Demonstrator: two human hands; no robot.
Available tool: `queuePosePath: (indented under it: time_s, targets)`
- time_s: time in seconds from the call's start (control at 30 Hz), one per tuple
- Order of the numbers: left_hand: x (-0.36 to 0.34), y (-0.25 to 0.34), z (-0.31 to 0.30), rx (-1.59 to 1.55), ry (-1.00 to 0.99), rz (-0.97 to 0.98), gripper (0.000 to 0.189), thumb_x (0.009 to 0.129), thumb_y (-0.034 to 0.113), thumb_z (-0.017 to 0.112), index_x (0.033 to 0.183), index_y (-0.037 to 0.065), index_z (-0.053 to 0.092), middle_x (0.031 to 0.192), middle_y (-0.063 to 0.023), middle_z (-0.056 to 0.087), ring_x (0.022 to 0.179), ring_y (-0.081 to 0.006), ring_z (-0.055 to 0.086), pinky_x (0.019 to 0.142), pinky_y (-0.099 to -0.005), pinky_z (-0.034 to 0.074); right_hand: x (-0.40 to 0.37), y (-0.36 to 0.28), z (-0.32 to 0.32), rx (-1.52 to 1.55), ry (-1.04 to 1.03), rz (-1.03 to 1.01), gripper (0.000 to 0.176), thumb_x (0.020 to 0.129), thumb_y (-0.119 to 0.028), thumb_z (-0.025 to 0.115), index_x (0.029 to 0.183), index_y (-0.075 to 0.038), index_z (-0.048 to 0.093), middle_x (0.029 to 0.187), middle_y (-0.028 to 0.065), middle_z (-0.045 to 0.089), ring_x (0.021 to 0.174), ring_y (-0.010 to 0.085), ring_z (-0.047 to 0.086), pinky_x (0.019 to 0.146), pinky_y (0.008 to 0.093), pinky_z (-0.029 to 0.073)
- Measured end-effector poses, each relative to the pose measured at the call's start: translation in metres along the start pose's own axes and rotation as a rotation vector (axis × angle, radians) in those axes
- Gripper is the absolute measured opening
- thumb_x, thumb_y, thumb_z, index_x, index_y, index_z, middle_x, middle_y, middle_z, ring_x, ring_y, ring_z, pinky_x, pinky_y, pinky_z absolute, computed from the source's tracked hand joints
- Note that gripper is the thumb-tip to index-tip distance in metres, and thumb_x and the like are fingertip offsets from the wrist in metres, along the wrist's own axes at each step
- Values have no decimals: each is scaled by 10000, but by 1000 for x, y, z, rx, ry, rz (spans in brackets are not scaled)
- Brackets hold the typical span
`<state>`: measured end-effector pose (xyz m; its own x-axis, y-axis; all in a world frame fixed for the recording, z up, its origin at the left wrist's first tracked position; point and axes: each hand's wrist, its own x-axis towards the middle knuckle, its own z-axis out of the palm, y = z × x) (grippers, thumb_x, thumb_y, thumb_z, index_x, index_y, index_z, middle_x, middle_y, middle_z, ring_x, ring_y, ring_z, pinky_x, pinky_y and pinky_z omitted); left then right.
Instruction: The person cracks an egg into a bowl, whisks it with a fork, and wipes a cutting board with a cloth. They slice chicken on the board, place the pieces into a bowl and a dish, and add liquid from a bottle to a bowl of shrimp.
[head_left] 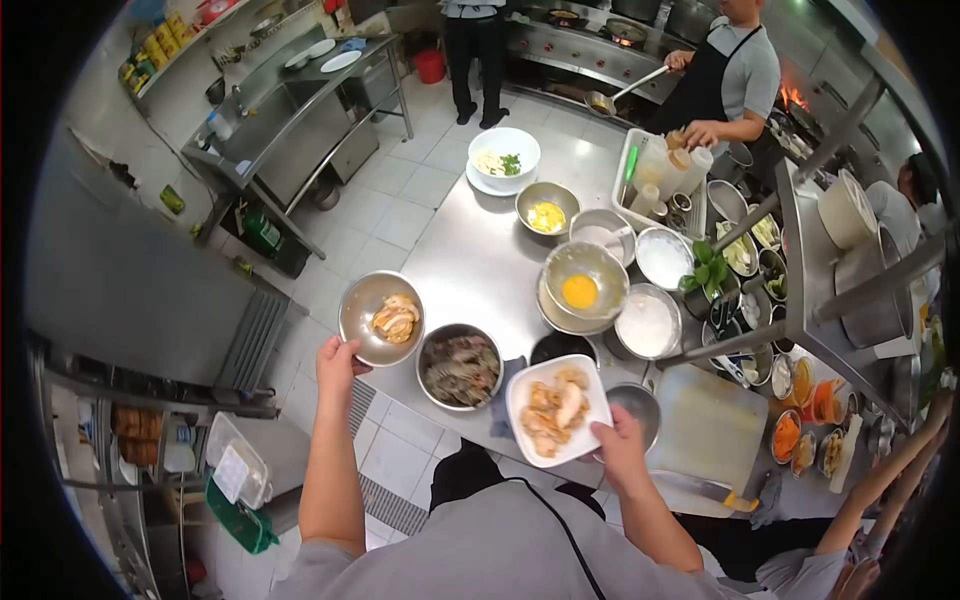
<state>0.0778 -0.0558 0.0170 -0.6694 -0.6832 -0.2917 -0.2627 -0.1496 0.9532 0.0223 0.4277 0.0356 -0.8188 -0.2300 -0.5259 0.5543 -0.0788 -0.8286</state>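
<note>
My left hand is closed on the rim of a steel mixing bowl, held out at the table's left corner. Inside the bowl lie pale orange-brown pieces of meat or seafood. In my right hand is a white square dish, gripped by its right corner. Similar pale orange pieces fill its middle. Between my hands a steel bowl of raw grey shrimp stands on the steel table. A dark blue cloth shows beside the white dish, partly covered by it.
Bowls of egg yolk, yellow food and white powder stand ahead. A cutting board and a yellow-handled knife lie at right, near a metal shelf frame. A co-worker holds a ladle by the stove.
</note>
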Motion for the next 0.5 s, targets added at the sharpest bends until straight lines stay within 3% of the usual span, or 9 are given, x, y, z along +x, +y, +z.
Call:
queuePosePath:
  time_s: [0.23,0.5]
  targets:
    - [26,8,-67,-29,6,-36,102,981,142,613,944,52,645,812,-64,710,636,-141,694,529,-270,579,89,-39,171,-45,-114,-111,359,982,-42,586,1334,21,552,1066,131,707,802,204,731,614,319,628]
    - [-22,-16,-148,-75,149,-90,120,986,139,635,904,52,640,804,-62,712,638,-145,692,568,-301,607,269,-43,264,-232,-81,-76,461,958,-7,520,1406,27,419,1046,214,703,707,259,730,529,370,612]
